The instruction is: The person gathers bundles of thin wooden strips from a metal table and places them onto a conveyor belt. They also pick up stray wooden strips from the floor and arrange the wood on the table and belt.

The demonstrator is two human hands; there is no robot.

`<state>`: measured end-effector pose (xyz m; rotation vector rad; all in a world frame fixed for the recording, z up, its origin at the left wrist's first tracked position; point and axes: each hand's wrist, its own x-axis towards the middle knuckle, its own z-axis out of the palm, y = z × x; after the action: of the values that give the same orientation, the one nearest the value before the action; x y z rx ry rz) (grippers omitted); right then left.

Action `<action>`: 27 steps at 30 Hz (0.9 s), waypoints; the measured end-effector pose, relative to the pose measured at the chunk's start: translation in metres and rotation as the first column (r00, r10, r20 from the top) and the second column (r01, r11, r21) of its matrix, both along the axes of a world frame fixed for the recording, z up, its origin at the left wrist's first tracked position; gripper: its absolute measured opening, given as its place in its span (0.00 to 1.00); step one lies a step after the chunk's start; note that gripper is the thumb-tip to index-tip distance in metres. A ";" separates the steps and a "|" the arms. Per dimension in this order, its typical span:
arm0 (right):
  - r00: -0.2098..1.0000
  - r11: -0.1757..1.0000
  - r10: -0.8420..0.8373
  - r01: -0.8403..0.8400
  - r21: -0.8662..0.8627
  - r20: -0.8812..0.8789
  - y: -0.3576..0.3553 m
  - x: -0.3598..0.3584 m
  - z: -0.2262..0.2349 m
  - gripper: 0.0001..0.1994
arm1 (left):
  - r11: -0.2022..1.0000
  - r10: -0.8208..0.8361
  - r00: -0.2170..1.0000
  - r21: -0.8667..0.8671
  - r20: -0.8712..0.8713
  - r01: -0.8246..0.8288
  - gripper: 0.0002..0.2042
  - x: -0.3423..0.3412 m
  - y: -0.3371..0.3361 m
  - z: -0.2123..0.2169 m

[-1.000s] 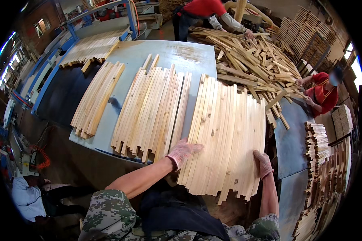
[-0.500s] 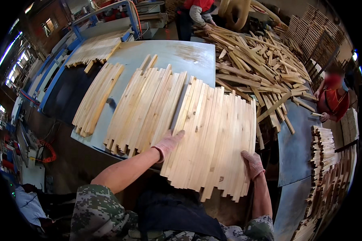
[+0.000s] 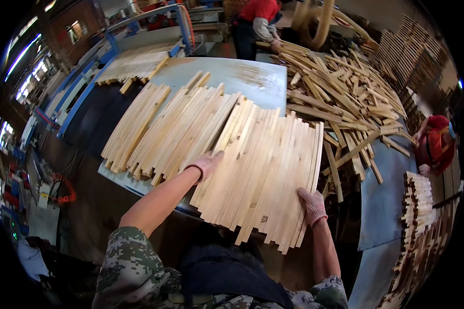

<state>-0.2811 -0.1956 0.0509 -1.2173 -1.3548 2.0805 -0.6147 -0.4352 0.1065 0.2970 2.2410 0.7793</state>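
Observation:
A wide row of pale wooden strips [image 3: 259, 170] lies side by side in front of me, their near ends uneven and jutting past the table edge. My left hand [image 3: 207, 166], in a pinkish knit glove, grips the row's left side, thumb on top. On the right edge, my gloved right hand [image 3: 313, 206] is closed against the outermost strips, its fingertips partly hidden. The row is squeezed between both hands. Directly left lies a second group of strips [image 3: 183, 129], nearly touching it. Farther left is a narrower group of strips [image 3: 136, 126].
The blue-grey metal table [image 3: 232, 72] carries the strips. Beyond its right side rises a heap of loose wood pieces [image 3: 340, 87]. A blue-framed machine [image 3: 108, 44] holding more strips stands far left. Co-workers are at the back [image 3: 255, 26] and right [image 3: 438, 144], beside stacked strips [image 3: 417, 201].
Both hands have pushed the row leftward, narrowing the gap to the second group, which now sits closer to the leftmost group. The view has shifted slightly. The co-worker at right has bent lower.

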 end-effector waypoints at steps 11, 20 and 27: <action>0.999 1.000 -0.013 0.013 0.012 -0.034 -0.007 -0.038 -0.023 0.22 | 0.837 -0.459 0.798 -0.490 -0.390 0.243 0.30 -0.028 -0.004 0.045; 0.998 0.997 0.054 -0.055 0.050 0.022 -0.007 -0.076 -0.002 0.24 | 0.945 -0.298 0.564 -0.154 -0.770 0.289 0.29 -0.017 -0.102 0.007; 0.992 0.994 0.098 -0.102 0.048 0.085 0.012 -0.108 0.003 0.22 | 0.948 -0.301 0.451 -0.211 -0.840 0.239 0.35 -0.029 -0.111 -0.029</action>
<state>-0.3893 -0.1841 0.0539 -1.2504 -1.5267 2.0684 -0.6438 -0.5464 0.0772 1.2406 3.0177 0.3805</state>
